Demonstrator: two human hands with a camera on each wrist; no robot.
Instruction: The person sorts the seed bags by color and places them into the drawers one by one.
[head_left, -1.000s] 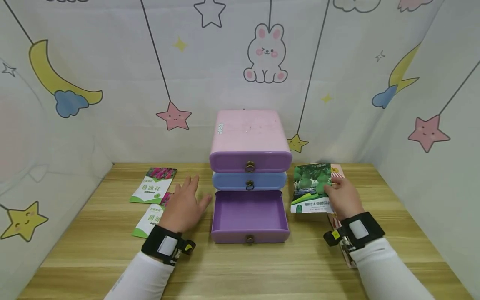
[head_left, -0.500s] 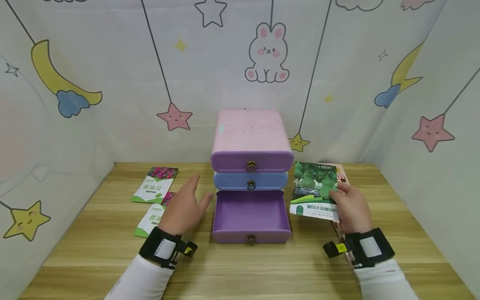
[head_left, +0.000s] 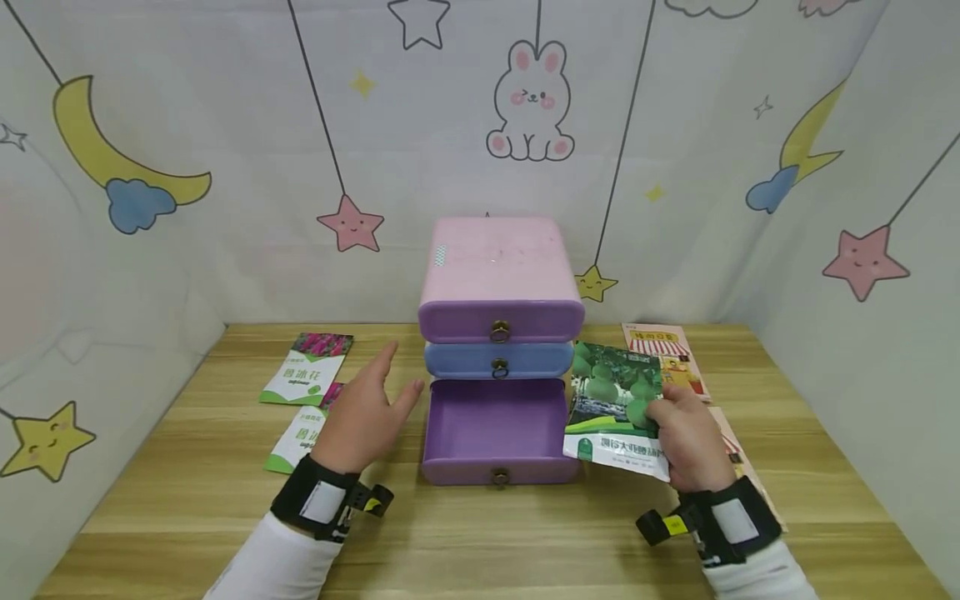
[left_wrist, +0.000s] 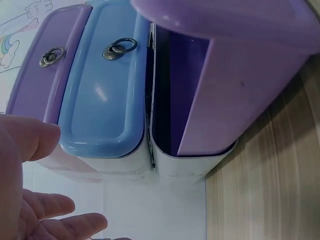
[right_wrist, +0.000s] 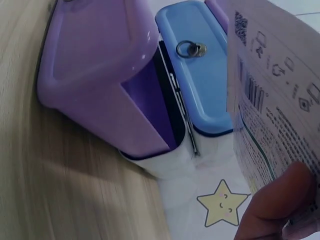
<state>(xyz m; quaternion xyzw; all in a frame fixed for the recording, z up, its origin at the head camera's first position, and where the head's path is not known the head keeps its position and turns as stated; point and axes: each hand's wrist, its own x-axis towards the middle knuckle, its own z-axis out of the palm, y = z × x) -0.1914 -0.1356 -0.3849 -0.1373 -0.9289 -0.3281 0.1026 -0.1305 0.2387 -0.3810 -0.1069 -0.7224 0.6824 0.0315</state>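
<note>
1. The chest (head_left: 498,258) stands at the back of the wooden table (head_left: 525,537), pink on top, with three drawers stacked one above another.
2. Its bottom drawer (head_left: 465,473), purple, is pulled out toward the person, with its bare floor showing; the blue drawer (head_left: 457,361) in the middle and the purple top drawer (head_left: 457,323) are pushed in. Each has a ring pull on its front.
3. The right hand (head_left: 693,437), to the right of the chest, pinches the green packet (head_left: 613,400) by its right edge, with the thumb lying on the pictured face.
4. That packet is just right of the chest, tilted, its left edge overlapping the pulled-out drawer's right side in the head view; I cannot tell whether they touch. Its front shows round green fruits over a white band, and the right wrist view shows a barcode (right_wrist: 252,90) on its back.
5. The left hand (head_left: 360,421) is just left of the chest, thumb spread away from the fingers, holding nothing.
6. Farther left of the chest, two white flower packets lie on the table: the rear one (head_left: 300,375) and the front one (head_left: 296,437), partly behind the left hand.
7. Right of the chest, beyond the green packet, lie a pink striped packet (head_left: 663,346) and another pale packet (head_left: 731,442), partly covered by the right hand.
</note>
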